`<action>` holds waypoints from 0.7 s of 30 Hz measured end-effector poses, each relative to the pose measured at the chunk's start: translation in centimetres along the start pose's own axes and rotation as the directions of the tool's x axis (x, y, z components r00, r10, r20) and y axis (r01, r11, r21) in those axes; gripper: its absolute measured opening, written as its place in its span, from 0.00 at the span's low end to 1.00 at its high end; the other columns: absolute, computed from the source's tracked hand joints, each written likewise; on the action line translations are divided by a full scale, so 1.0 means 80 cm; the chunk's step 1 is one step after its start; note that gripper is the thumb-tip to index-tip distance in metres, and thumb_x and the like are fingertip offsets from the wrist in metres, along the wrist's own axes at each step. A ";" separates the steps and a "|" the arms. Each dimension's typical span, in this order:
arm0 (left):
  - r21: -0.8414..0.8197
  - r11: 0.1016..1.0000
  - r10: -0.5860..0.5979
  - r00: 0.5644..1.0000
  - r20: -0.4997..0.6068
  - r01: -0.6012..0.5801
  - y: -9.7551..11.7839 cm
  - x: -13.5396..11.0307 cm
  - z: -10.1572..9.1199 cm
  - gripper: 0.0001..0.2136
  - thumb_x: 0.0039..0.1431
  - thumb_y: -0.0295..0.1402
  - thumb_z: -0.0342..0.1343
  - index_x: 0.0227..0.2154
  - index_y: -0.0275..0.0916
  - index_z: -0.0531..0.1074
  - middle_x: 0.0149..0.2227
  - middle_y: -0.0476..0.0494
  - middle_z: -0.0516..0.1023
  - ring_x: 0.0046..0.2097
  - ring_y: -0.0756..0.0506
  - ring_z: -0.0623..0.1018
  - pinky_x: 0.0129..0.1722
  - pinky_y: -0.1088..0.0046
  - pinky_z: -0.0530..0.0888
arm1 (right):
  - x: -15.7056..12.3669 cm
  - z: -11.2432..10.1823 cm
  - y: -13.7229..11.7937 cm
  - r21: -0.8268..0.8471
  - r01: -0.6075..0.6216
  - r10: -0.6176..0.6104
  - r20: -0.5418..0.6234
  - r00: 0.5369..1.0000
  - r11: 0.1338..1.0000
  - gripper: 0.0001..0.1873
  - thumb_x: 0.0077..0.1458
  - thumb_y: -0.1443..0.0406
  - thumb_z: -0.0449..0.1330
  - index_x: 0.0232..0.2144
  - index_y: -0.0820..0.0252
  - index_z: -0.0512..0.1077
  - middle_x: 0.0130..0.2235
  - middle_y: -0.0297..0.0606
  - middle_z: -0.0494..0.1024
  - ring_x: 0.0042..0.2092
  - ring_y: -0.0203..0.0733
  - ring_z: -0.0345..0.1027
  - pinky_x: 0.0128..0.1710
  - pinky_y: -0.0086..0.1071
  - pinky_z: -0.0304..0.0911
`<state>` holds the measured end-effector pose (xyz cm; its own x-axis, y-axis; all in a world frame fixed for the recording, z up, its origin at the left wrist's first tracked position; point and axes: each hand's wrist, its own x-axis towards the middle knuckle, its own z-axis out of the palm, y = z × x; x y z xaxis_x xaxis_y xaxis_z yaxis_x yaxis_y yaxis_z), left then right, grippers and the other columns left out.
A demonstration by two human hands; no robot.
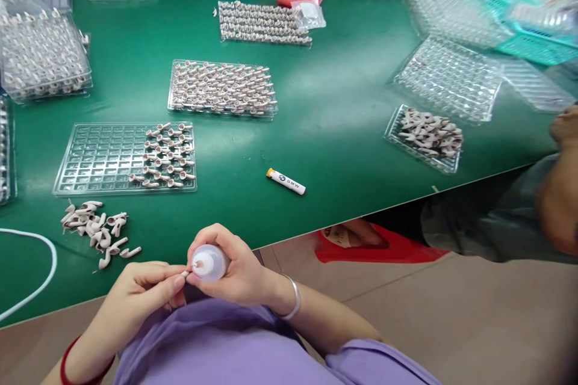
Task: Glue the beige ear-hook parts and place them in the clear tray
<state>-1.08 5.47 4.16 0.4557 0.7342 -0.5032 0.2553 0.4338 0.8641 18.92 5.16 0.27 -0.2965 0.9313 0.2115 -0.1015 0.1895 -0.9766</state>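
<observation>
My right hand [235,267] is wrapped round a small translucent squeeze bottle [210,262], its nozzle pointing left. My left hand [144,292] pinches a tiny pale part [185,274] right at the nozzle tip. Both hands are held close to my body, just off the near edge of the green table [334,108]. A loose heap of small beige hook-shaped parts [97,228] lies on the table just ahead of my left hand. Behind that heap sits a clear grid tray [97,159], filled with the same parts only on its right side.
Full trays [221,87] [264,23] [43,57] lie farther back; empty clear trays [449,75] and a small tray of loose parts [427,135] at right. A white lighter [286,181] lies mid-table, a white cable [31,264] at left. Another person's arm [557,192] is at right.
</observation>
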 end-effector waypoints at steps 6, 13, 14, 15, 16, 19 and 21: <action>-0.101 0.995 -0.011 1.000 0.015 0.013 -0.004 0.006 0.003 0.15 0.55 0.44 0.61 0.20 0.39 0.81 0.21 0.44 0.74 0.26 0.49 0.70 0.27 0.74 0.67 | -0.004 0.005 0.006 0.046 -0.011 0.011 -0.005 1.000 0.999 0.16 0.51 0.65 0.65 0.40 0.55 0.64 0.34 0.32 0.72 0.31 0.33 0.66 0.29 0.28 0.65; 0.080 0.995 0.063 0.994 -0.084 -0.057 -0.006 -0.003 -0.002 0.13 0.59 0.44 0.58 0.34 0.42 0.82 0.26 0.45 0.81 0.27 0.48 0.77 0.26 0.76 0.72 | -0.001 -0.005 -0.001 0.079 -0.102 0.103 -0.007 0.995 0.992 0.23 0.50 0.63 0.69 0.43 0.54 0.61 0.37 0.33 0.70 0.34 0.34 0.66 0.32 0.28 0.66; 0.189 0.975 0.142 0.981 -0.132 -0.116 -0.007 -0.005 -0.005 0.12 0.60 0.43 0.58 0.36 0.43 0.82 0.28 0.46 0.82 0.29 0.48 0.78 0.27 0.76 0.73 | -0.001 -0.008 -0.003 0.048 -0.126 0.126 -0.003 0.992 0.991 0.24 0.50 0.64 0.68 0.44 0.54 0.60 0.39 0.34 0.70 0.35 0.34 0.66 0.33 0.28 0.66; 0.325 0.926 0.259 0.949 -0.180 -0.191 -0.009 -0.006 -0.007 0.10 0.60 0.41 0.58 0.37 0.43 0.82 0.30 0.46 0.83 0.30 0.47 0.80 0.29 0.76 0.74 | -0.002 -0.011 -0.005 0.001 -0.146 0.146 -0.001 0.989 0.989 0.24 0.51 0.66 0.66 0.46 0.53 0.59 0.40 0.35 0.69 0.36 0.34 0.66 0.34 0.28 0.66; 0.479 0.836 0.405 0.889 -0.214 -0.266 -0.012 -0.007 -0.010 0.09 0.60 0.38 0.59 0.38 0.43 0.81 0.32 0.47 0.83 0.32 0.48 0.80 0.31 0.76 0.75 | -0.005 -0.013 -0.005 -0.054 -0.159 0.159 -0.005 0.987 0.986 0.24 0.52 0.68 0.64 0.47 0.53 0.58 0.41 0.35 0.69 0.37 0.35 0.66 0.34 0.28 0.66; 0.871 0.384 0.780 0.612 -0.130 -0.305 -0.023 -0.004 -0.015 0.07 0.60 0.29 0.60 0.41 0.39 0.79 0.35 0.45 0.82 0.34 0.48 0.80 0.37 0.74 0.74 | -0.016 -0.016 -0.001 -0.220 -0.104 0.093 -0.060 0.994 0.970 0.24 0.54 0.69 0.61 0.50 0.53 0.57 0.40 0.35 0.70 0.35 0.35 0.67 0.33 0.28 0.67; 0.970 0.108 0.868 0.496 0.014 -0.216 -0.031 -0.001 -0.017 0.09 0.57 0.25 0.62 0.42 0.35 0.78 0.34 0.42 0.81 0.33 0.47 0.78 0.37 0.71 0.73 | -0.024 -0.016 0.005 -0.341 0.020 -0.054 -0.089 0.995 0.940 0.24 0.55 0.68 0.62 0.51 0.53 0.58 0.40 0.35 0.72 0.34 0.36 0.68 0.33 0.29 0.68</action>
<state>-2.89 5.05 2.06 0.4596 0.7337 0.5005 0.7564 -0.6187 0.2124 20.65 3.86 -0.56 -0.2049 0.9438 0.2592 0.2224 0.3028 -0.9267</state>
